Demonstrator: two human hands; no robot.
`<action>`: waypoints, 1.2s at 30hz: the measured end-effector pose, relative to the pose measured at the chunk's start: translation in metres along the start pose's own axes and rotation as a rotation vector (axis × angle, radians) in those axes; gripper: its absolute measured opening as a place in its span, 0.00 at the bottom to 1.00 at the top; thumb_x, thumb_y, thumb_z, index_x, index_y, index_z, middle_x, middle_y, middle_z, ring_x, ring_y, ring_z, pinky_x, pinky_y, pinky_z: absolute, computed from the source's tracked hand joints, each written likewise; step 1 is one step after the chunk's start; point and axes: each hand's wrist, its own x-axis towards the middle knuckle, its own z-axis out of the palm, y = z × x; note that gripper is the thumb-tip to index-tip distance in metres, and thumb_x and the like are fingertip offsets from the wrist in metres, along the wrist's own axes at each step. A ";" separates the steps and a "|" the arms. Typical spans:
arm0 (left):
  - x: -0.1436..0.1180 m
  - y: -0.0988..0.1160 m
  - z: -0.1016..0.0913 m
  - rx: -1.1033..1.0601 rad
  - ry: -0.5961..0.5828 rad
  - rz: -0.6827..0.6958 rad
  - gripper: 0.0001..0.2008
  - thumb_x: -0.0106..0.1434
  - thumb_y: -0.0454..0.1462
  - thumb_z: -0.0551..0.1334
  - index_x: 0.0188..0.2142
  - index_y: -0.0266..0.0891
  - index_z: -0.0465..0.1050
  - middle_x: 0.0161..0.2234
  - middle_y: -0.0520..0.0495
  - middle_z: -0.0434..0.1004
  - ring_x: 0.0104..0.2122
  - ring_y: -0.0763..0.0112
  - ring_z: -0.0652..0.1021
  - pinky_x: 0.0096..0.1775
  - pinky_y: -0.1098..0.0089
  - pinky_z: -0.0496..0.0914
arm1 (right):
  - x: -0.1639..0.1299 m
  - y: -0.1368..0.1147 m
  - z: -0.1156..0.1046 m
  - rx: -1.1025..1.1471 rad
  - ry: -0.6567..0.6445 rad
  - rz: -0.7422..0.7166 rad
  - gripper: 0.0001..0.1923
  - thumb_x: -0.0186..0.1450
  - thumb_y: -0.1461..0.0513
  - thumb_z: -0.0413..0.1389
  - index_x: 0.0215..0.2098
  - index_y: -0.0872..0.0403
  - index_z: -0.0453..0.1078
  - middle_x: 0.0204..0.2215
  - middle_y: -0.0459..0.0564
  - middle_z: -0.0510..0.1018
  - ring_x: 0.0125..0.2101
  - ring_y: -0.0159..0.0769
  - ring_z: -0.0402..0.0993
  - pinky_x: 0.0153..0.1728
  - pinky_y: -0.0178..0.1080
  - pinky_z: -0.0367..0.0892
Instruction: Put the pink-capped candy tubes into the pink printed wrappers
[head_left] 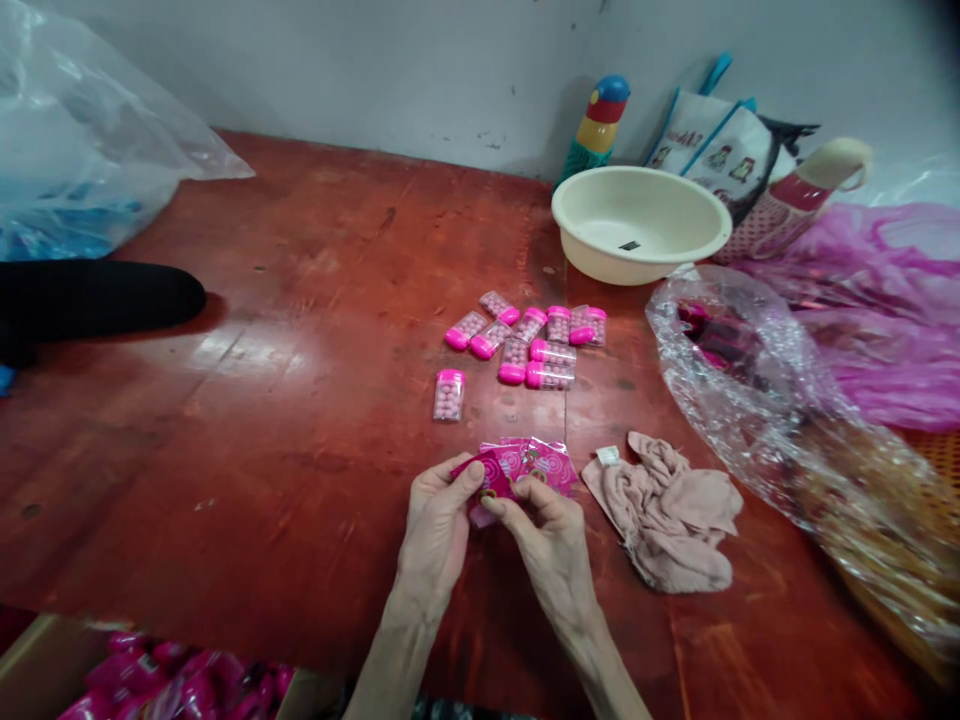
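Note:
My left hand [437,525] is closed on pink printed plastic sleeves [549,463], its thumb pressing on the front one. The sleeves are fanned out over the near part of the table, with swirl patterns showing. Pinched at their lower edge are the thumb and finger of my right hand [553,535]. Just beyond the hands a small clear container [449,396] with a pink cap and pale pink balls lies apart from the others. Several similar containers [514,358] lie in a loose group behind it. My fingers hide part of the sleeves.
A crumpled beige cloth [675,510] lies right of my hands. Beyond are a cream basin [641,225], a colourful bottle [598,125] and clear plastic wrapping [750,400]. A black-sleeved arm [105,298] rests at left. A box of pink packages [172,680] stands below the table edge.

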 end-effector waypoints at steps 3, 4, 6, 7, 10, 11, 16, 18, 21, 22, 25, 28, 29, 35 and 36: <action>0.002 -0.001 -0.002 -0.010 0.011 0.006 0.06 0.48 0.34 0.69 0.23 0.32 0.74 0.19 0.52 0.72 0.18 0.79 0.68 0.22 0.76 0.64 | 0.002 0.002 0.003 -0.110 0.021 -0.063 0.11 0.63 0.62 0.53 0.22 0.54 0.64 0.19 0.41 0.68 0.21 0.29 0.62 0.24 0.31 0.58; 0.003 -0.002 -0.003 -0.014 0.018 0.010 0.06 0.48 0.33 0.69 0.23 0.32 0.74 0.19 0.52 0.72 0.19 0.78 0.69 0.23 0.76 0.64 | 0.002 0.004 0.003 -0.149 0.022 -0.087 0.13 0.63 0.62 0.52 0.21 0.54 0.62 0.19 0.41 0.66 0.21 0.28 0.61 0.24 0.31 0.56; 0.005 -0.003 -0.004 -0.019 0.034 0.016 0.06 0.47 0.33 0.69 0.24 0.32 0.74 0.20 0.51 0.73 0.21 0.77 0.70 0.25 0.76 0.66 | 0.002 0.006 0.004 -0.190 0.016 -0.115 0.15 0.64 0.62 0.51 0.19 0.54 0.60 0.18 0.41 0.64 0.21 0.28 0.59 0.23 0.31 0.54; 0.005 -0.004 -0.004 -0.022 0.040 0.015 0.06 0.46 0.33 0.70 0.24 0.32 0.74 0.20 0.52 0.73 0.21 0.77 0.71 0.26 0.76 0.66 | 0.001 0.007 0.004 -0.196 0.014 -0.117 0.15 0.64 0.62 0.51 0.19 0.54 0.59 0.18 0.41 0.62 0.21 0.28 0.58 0.23 0.31 0.53; 0.006 -0.005 -0.004 -0.027 0.047 -0.001 0.06 0.45 0.32 0.70 0.22 0.33 0.74 0.20 0.52 0.73 0.20 0.78 0.70 0.27 0.76 0.66 | 0.001 0.007 0.003 -0.213 0.027 -0.116 0.18 0.65 0.61 0.49 0.18 0.53 0.56 0.17 0.40 0.59 0.20 0.28 0.55 0.22 0.32 0.50; 0.007 -0.005 -0.004 -0.027 0.046 -0.004 0.06 0.45 0.32 0.70 0.22 0.33 0.74 0.20 0.52 0.73 0.21 0.78 0.71 0.27 0.76 0.66 | 0.002 0.006 0.002 -0.212 0.028 -0.114 0.19 0.65 0.60 0.49 0.17 0.53 0.55 0.17 0.40 0.58 0.20 0.28 0.54 0.21 0.32 0.50; 0.007 -0.002 -0.004 -0.007 0.058 0.025 0.05 0.47 0.32 0.69 0.24 0.32 0.74 0.22 0.50 0.74 0.23 0.76 0.72 0.30 0.75 0.68 | 0.006 0.001 -0.001 -0.162 -0.007 -0.099 0.07 0.64 0.59 0.51 0.31 0.53 0.68 0.27 0.45 0.72 0.27 0.33 0.67 0.28 0.32 0.61; 0.007 -0.001 -0.003 0.005 0.064 0.042 0.05 0.47 0.32 0.69 0.24 0.32 0.75 0.22 0.50 0.74 0.24 0.77 0.72 0.29 0.75 0.68 | 0.008 0.001 -0.001 -0.128 -0.004 -0.062 0.08 0.60 0.61 0.56 0.38 0.53 0.69 0.33 0.47 0.75 0.32 0.35 0.70 0.33 0.34 0.64; 0.006 -0.002 -0.002 0.015 0.068 0.070 0.05 0.48 0.32 0.69 0.25 0.32 0.75 0.22 0.51 0.73 0.23 0.77 0.71 0.28 0.76 0.67 | 0.009 0.004 0.003 -0.117 0.025 -0.016 0.02 0.60 0.63 0.56 0.29 0.53 0.70 0.25 0.44 0.73 0.26 0.33 0.68 0.29 0.33 0.63; 0.006 -0.004 -0.002 0.018 0.072 0.085 0.05 0.48 0.32 0.69 0.25 0.32 0.75 0.21 0.51 0.73 0.23 0.78 0.71 0.28 0.76 0.67 | 0.009 0.005 0.005 -0.134 0.041 -0.030 0.06 0.61 0.63 0.55 0.26 0.54 0.69 0.23 0.44 0.71 0.25 0.32 0.67 0.28 0.32 0.62; 0.005 -0.008 -0.003 0.026 0.098 0.142 0.06 0.48 0.33 0.69 0.23 0.33 0.73 0.20 0.53 0.71 0.21 0.79 0.70 0.26 0.77 0.66 | 0.008 0.009 0.009 -0.226 0.080 -0.152 0.11 0.63 0.63 0.52 0.23 0.54 0.67 0.20 0.44 0.69 0.23 0.30 0.64 0.25 0.32 0.58; 0.006 -0.010 -0.006 0.045 0.144 0.202 0.08 0.49 0.34 0.68 0.21 0.34 0.70 0.19 0.56 0.70 0.20 0.81 0.68 0.24 0.79 0.65 | 0.008 0.011 0.014 -0.283 0.092 -0.244 0.17 0.66 0.60 0.48 0.19 0.54 0.62 0.18 0.43 0.64 0.21 0.30 0.59 0.24 0.32 0.54; 0.006 -0.010 -0.007 0.054 0.159 0.218 0.08 0.50 0.34 0.68 0.22 0.35 0.69 0.20 0.56 0.70 0.20 0.82 0.69 0.25 0.80 0.65 | 0.008 0.012 0.014 -0.287 0.090 -0.243 0.19 0.66 0.59 0.48 0.18 0.54 0.59 0.17 0.43 0.62 0.21 0.30 0.58 0.23 0.32 0.53; 0.006 0.001 -0.014 0.340 0.105 0.374 0.11 0.52 0.32 0.67 0.36 0.39 0.73 0.28 0.54 0.75 0.28 0.77 0.74 0.32 0.78 0.68 | 0.010 0.014 0.007 -0.288 -0.007 -0.155 0.20 0.68 0.58 0.44 0.18 0.53 0.51 0.17 0.40 0.56 0.19 0.27 0.52 0.20 0.32 0.48; 0.006 0.003 -0.016 0.398 0.069 0.395 0.08 0.52 0.32 0.67 0.33 0.39 0.73 0.27 0.54 0.75 0.28 0.77 0.74 0.32 0.78 0.68 | 0.010 0.013 0.005 -0.290 -0.024 -0.150 0.21 0.68 0.57 0.44 0.18 0.53 0.51 0.17 0.40 0.55 0.20 0.27 0.51 0.20 0.32 0.47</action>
